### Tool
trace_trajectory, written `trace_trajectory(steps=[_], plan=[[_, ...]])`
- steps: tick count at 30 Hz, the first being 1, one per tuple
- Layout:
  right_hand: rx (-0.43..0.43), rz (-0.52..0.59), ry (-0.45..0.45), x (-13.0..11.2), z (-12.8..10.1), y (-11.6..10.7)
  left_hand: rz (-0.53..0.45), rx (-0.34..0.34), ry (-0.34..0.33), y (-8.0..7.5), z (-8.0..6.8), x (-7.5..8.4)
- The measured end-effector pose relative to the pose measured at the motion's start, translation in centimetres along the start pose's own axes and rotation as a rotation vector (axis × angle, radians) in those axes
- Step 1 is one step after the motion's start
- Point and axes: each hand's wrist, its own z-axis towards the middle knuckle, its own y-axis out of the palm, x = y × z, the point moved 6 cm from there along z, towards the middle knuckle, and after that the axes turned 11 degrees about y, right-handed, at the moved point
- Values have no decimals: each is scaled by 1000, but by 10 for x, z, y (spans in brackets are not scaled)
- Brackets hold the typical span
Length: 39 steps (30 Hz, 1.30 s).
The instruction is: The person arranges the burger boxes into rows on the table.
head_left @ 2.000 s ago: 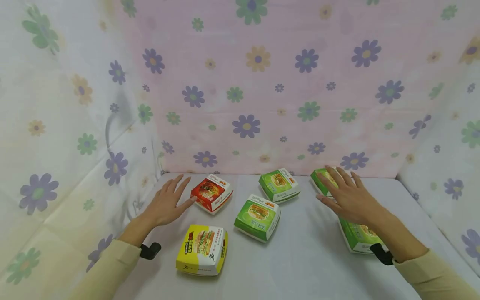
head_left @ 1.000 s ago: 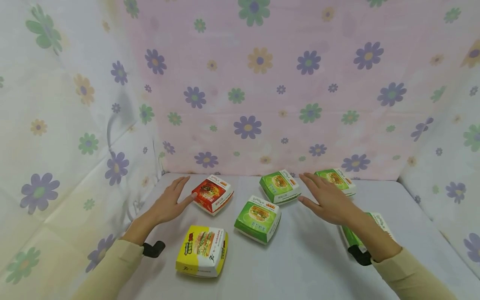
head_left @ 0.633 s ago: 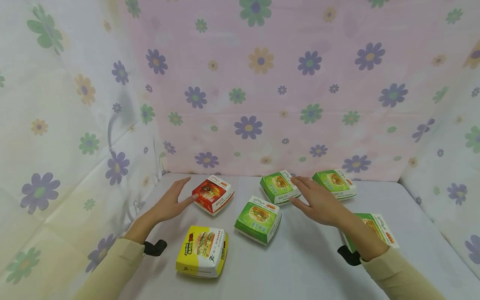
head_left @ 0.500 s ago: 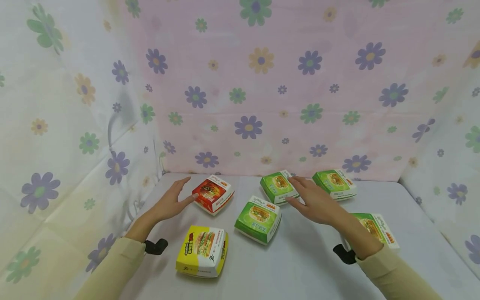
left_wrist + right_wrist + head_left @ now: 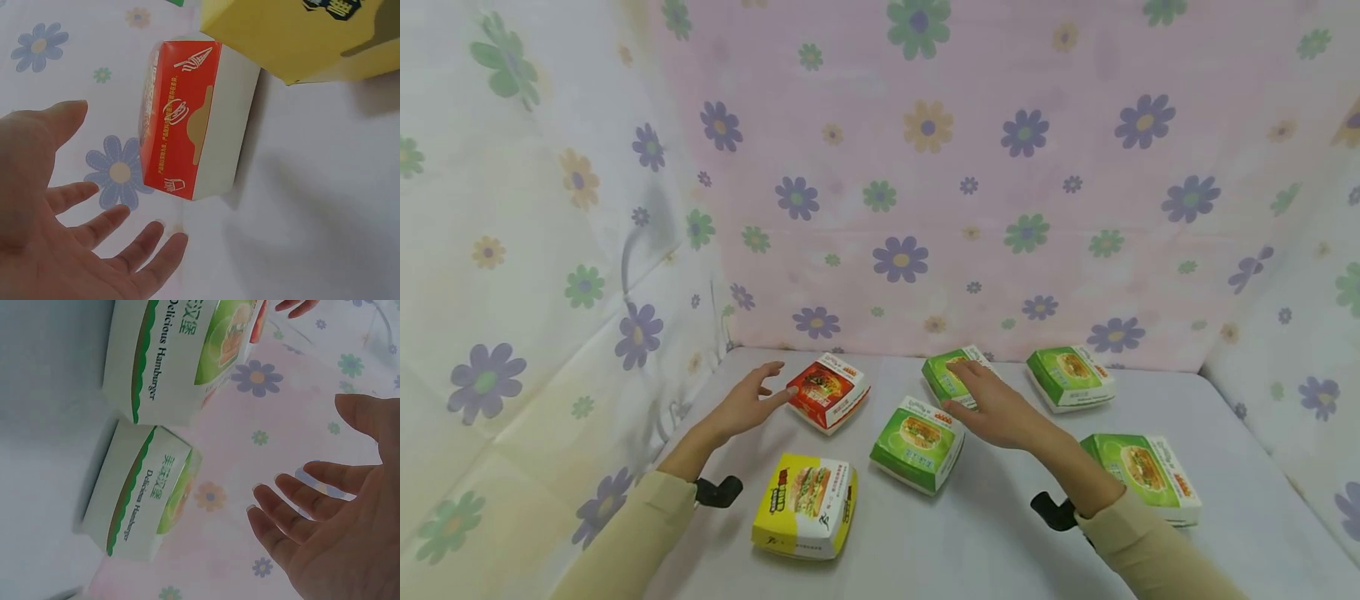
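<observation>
Curtain (image 5: 850,75): lit softly and evenly, palest at far left, stretched toward the frame edges.
Tabletop (image 5: 940,542): dulled to lilac-grey, marked with broad, soft-edged shadows (one below the right hand (image 5: 1000,411)).
Red box (image 5: 175,119): rendered brightly in left wrist view, legible in small print.
Green boxes (image 5: 137,494): shown dimmer in right wrist view, beside blue-grey shade at left.

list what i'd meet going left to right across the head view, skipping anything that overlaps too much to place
Left hand, red box, near middle green box, right hand, far right green box, near right green box.
</observation>
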Motion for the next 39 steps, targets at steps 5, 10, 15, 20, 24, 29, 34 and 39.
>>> trace_trajectory(steps=[5,10,15,20,24,29,34,39], plan=[[-22,53,8,-16,10,8,-37,-1,-41,1,2,-4],[-38,85,6,-28,18,13,-86,-3,-67,3,5,-3],[-56,113,3,-38,29,19,-142,1,-86,4,8,-6],[-74,193,31,-46,42,22,-192,8,-114,4,14,-8],[-95,276,92,-51,52,27,-208,14,-138,3,17,-10],[-122,339,168,-53,65,37,-224,-5,-143,7,21,-12],[-180,388,220,-60,78,45,-232,-25,-155,11,22,-16],[-235,416,270,-65,93,55,-255,-28,-175,14,22,-20]])
